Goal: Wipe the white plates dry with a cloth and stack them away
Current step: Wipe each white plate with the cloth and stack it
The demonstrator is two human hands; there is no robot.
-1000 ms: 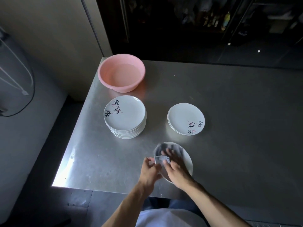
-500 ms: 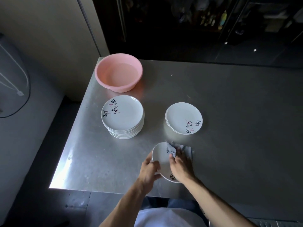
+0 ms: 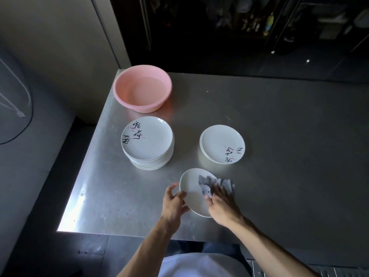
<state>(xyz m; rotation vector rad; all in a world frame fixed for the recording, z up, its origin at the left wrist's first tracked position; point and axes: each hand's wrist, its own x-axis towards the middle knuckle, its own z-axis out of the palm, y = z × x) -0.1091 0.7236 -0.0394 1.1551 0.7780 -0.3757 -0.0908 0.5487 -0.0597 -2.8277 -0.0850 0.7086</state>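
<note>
Steel surface [image 3: 279,116] | left hand [image 3: 173,204] grips plate [image 3: 189,186] rim to steady it | right hand [image 3: 221,202] presses cloth [image 3: 207,182] with spread fingers, for wiping contact | short stack [image 3: 221,143] nearby, likely for dried plates

Surface [image 3: 279,136]: brushed metal, faintly mottled, dull sheen, glare seen along left edge. Basin [image 3: 142,107]: pink plastic, smooth, semi-matt. Plates [image 3: 147,136]: white, glazed, smooth, glossy. Cloth [image 3: 207,183]: grey fabric, soft, crumpled, matt.
</note>
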